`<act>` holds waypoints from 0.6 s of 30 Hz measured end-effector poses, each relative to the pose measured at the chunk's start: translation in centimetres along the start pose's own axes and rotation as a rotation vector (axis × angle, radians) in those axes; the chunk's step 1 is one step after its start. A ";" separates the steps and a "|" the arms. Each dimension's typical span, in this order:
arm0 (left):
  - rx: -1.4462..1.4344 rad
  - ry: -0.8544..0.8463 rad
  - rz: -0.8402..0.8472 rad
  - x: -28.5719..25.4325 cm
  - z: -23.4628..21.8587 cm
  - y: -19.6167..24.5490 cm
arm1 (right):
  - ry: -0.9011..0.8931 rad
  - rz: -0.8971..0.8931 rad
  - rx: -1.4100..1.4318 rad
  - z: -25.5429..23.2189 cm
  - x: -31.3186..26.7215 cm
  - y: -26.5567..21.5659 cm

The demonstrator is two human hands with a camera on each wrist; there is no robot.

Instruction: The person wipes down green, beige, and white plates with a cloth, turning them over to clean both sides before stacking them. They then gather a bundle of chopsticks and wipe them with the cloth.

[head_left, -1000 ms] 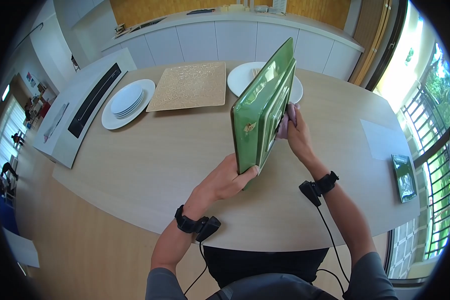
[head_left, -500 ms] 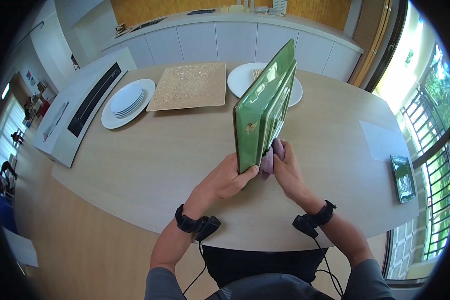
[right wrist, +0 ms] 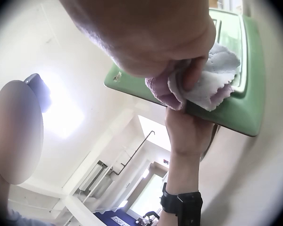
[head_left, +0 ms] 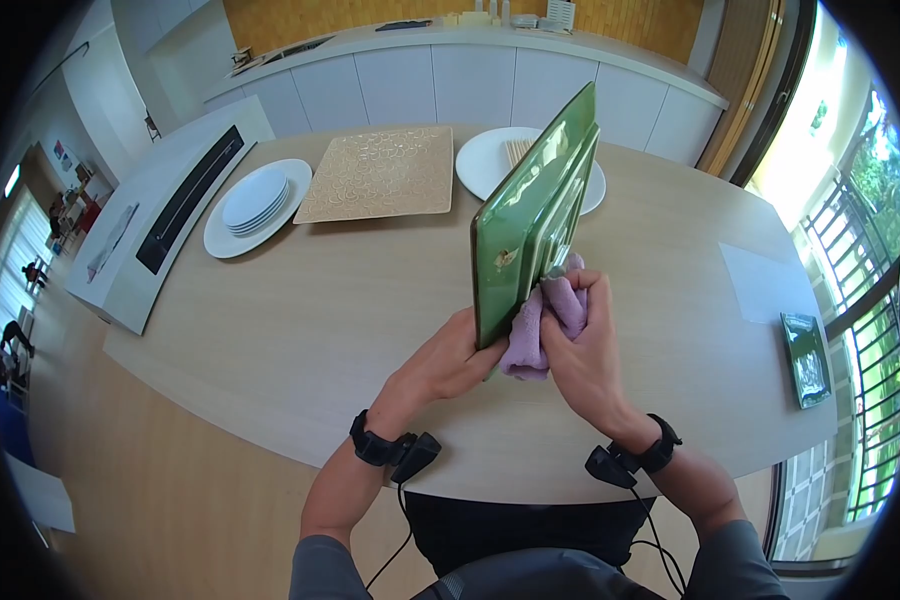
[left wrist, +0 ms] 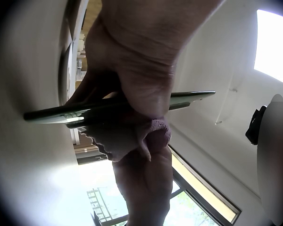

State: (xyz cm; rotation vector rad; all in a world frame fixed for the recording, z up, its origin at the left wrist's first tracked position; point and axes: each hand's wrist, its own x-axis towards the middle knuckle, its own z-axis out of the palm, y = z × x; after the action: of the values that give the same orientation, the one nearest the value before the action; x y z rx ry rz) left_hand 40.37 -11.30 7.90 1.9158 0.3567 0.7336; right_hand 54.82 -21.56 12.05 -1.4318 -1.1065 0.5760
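A green glazed rectangular plate (head_left: 515,240) stands tilted on edge above the table. My left hand (head_left: 445,358) grips it at its near lower edge. My right hand (head_left: 590,355) pinches a purple cloth (head_left: 525,345) against the plate's right face, close beside the left thumb. In the right wrist view, the cloth (right wrist: 212,77) lies over that face's rim, next to a raised rectangular ridge. The left wrist view shows the plate (left wrist: 193,96) nearly edge-on, with the cloth's folds hanging under the left palm. Left fingers behind the plate are mostly hidden.
Farther back on the table (head_left: 370,290) are stacked small white plates (head_left: 254,198) on a larger one, a beige embossed square tray (head_left: 380,175) and a white plate (head_left: 480,165). A small dark green dish (head_left: 807,358) sits at the right edge, near a pale sheet (head_left: 765,278).
My right hand has drawn the cloth down the plate's right face toward me, from its far part to the near lower edge. The left hand keeps its grip.
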 end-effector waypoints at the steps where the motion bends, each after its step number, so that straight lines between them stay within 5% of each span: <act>1: 0.017 0.010 0.025 -0.1 0.0 -0.1 | 0.018 -0.026 0.020 0.0 0.2 -0.3; 8: 0.019 -0.045 -0.083 -0.7 -0.5 0.2 | 0.088 -0.219 0.108 0.3 1.5 -3.5; 10: -0.028 -0.044 -0.177 -0.7 -0.5 0.5 | 0.150 -0.452 0.005 0.4 2.2 -3.9; 18: 0.024 -0.048 -0.139 -0.9 -0.6 -0.2 | 0.161 -0.472 0.099 0.8 3.6 -4.7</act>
State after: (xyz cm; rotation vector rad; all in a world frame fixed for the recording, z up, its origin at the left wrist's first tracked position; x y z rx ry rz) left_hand 39.31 -11.24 7.67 1.9070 0.4651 0.5930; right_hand 54.29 -18.59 17.24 -1.0601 -1.2150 0.1725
